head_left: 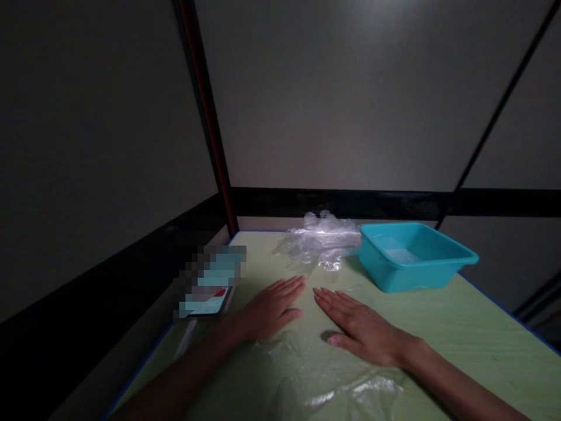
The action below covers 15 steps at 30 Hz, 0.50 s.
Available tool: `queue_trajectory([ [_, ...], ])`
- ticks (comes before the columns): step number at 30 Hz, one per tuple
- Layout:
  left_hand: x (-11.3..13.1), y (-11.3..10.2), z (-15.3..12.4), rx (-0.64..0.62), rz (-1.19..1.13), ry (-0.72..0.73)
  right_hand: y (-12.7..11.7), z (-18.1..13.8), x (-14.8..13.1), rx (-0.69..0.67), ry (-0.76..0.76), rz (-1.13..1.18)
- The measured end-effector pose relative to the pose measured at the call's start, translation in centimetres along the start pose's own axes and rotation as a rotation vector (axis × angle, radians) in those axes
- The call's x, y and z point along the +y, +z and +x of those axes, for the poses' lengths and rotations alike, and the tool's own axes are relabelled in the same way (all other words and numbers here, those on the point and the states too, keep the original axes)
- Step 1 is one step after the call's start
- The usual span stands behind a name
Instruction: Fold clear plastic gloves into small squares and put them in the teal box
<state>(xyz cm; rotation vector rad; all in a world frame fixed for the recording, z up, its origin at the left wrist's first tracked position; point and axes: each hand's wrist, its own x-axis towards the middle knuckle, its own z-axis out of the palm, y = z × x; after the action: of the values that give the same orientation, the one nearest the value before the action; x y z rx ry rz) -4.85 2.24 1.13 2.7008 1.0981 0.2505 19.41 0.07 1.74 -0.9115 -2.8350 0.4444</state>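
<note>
A sheet of thin clear plastic film (326,380) lies spread on the table, crinkled and shiny near the front. My left hand (276,307) rests flat at its left side, fingers stretched out and thumb apart. On the right, my right hand (359,324) lies palm down, its fingers pointing toward the left hand with a small gap between the two. Neither hand grips anything. Beyond the fingertips sits a crumpled heap of clear plastic (322,237), with finger-like shapes as of disposable gloves.
A turquoise plastic basin (416,275) with something whitish inside stands at the back right. At the left edge is a phone or tablet (208,304), partly blurred out. The pale green table (491,333) has a blue edge; walls close it in behind and on the left.
</note>
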Motion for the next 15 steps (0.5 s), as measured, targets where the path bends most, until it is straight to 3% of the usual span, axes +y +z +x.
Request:
queue_trajectory([
  [9,-0.8,0.0,-0.3,0.028,0.028,-0.131,0.2,-0.9,1.2,0.017,0.008,-0.045],
  [15,-0.3,-0.8,0.0,0.384,-0.335,-0.328,0.0,-1.7,2.5,0.019,0.074,-0.086],
])
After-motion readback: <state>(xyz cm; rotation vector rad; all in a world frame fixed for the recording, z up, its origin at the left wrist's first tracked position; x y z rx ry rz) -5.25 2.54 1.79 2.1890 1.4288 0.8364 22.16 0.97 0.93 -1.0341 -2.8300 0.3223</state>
